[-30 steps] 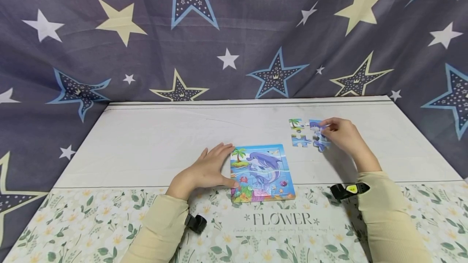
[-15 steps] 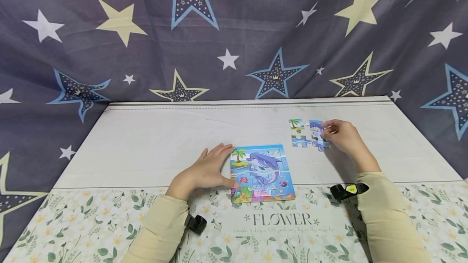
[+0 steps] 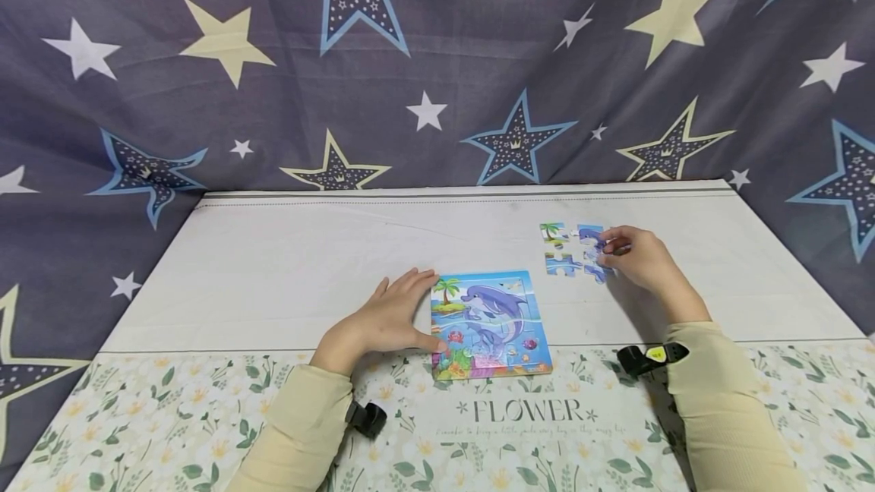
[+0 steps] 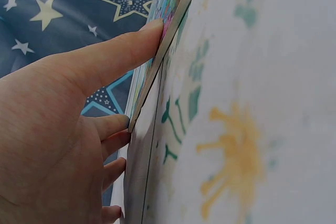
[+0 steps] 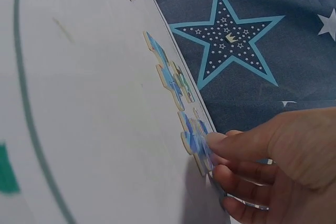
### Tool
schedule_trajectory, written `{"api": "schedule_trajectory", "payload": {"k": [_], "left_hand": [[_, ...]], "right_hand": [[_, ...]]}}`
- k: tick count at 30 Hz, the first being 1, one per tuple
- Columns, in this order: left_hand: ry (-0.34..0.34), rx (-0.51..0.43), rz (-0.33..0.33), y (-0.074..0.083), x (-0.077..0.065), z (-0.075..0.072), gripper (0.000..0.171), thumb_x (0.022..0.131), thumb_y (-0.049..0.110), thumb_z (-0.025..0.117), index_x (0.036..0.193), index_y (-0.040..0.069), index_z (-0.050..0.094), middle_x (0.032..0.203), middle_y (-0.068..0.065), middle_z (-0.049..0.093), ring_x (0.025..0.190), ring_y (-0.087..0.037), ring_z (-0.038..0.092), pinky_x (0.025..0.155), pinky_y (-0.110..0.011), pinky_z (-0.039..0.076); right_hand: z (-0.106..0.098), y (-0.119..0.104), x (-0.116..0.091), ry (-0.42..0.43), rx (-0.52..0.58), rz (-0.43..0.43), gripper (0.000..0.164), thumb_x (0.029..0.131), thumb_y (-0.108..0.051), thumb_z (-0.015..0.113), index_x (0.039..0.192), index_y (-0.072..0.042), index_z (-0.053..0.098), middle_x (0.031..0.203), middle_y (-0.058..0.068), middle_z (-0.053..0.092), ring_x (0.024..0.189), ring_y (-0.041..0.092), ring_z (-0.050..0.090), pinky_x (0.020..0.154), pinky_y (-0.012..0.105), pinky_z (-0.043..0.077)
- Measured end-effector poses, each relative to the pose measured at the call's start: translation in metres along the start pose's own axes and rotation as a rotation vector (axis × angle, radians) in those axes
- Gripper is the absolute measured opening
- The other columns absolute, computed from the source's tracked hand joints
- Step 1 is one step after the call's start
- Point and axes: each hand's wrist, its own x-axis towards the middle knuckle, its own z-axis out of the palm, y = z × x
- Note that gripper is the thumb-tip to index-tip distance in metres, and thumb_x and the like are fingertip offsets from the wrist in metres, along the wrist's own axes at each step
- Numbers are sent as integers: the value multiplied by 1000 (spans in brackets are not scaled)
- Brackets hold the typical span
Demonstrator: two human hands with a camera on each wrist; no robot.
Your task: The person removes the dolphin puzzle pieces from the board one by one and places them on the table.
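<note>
A square dolphin puzzle board (image 3: 488, 325) lies near the middle of the table in the head view. My left hand (image 3: 384, 319) rests at its left side, fingers spread by the upper left corner and thumb (image 4: 144, 40) on the lower left edge. Farther right, my right hand (image 3: 641, 258) pinches a puzzle piece (image 5: 209, 156) between thumb and fingers, which partly hide it. It sits close against a dolphin-head puzzle piece (image 3: 589, 234) and a lower puzzle piece (image 3: 595, 273). To their left lie a palm-tree puzzle piece (image 3: 552, 231) and a blue puzzle piece (image 3: 559, 264).
Under everything is a tablecloth (image 3: 307, 249), white at the back and flowered in front with the word FLOWER. A dark star-patterned curtain (image 3: 437, 150) hangs along the table's back edge. Each wrist carries a black camera band (image 3: 369, 418).
My right hand has shifted slightly left and toward me, bringing its puzzle piece closer to the neighbouring pieces. The left hand and the board stay where they were.
</note>
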Motion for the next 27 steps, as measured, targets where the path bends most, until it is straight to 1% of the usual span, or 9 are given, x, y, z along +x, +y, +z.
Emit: {"api": "schedule_trajectory", "payload": {"k": [5, 10, 14, 17, 21, 27], "left_hand": [[2, 1, -1, 1, 0, 0, 109, 76, 51, 80, 158, 10, 22, 164, -8, 17, 152, -26, 6, 119, -56, -2], [3, -1, 1, 1, 0, -1, 108, 77, 50, 81, 158, 9, 22, 164, -8, 17, 152, -27, 6, 119, -56, -2], [2, 0, -2, 1, 0, -1, 108, 77, 49, 81, 158, 9, 23, 164, -8, 17, 152, -26, 6, 119, -55, -2], [-1, 0, -5, 2, 0, -1, 108, 77, 49, 81, 158, 10, 23, 164, -7, 17, 152, -26, 6, 119, -55, -2], [-4, -1, -8, 2, 0, -1, 108, 77, 49, 81, 158, 10, 22, 164, -7, 17, 152, -25, 5, 119, -55, -3], [-4, 1, -10, 1, 0, 0, 108, 76, 50, 81, 158, 10, 22, 164, -7, 17, 152, -25, 5, 119, -55, -3]], "right_hand": [[-2, -2, -1, 13, -4, -16, 31, 91, -5, 68, 117, 11, 61, 99, 23, 67, 95, 40, 64, 69, 27, 49], [-3, -8, -1, 14, 4, -21, 32, 92, -7, 68, 119, 10, 61, 102, 24, 68, 96, 40, 64, 72, 30, 50], [-2, -16, -2, -21, 20, -28, 33, 94, -8, 67, 121, 9, 60, 104, 24, 68, 94, 38, 64, 69, 29, 51], [-2, -22, -2, -50, 38, -55, 32, 93, -7, 69, 120, 9, 62, 102, 24, 68, 90, 36, 65, 66, 27, 51], [-2, -31, -4, -84, 48, -101, 32, 92, -6, 70, 118, 11, 63, 99, 22, 69, 88, 33, 65, 65, 25, 51], [-1, -45, -6, -183, 59, -143, 32, 93, -8, 69, 119, 10, 64, 97, 17, 69, 85, 28, 65, 65, 28, 52]]}}
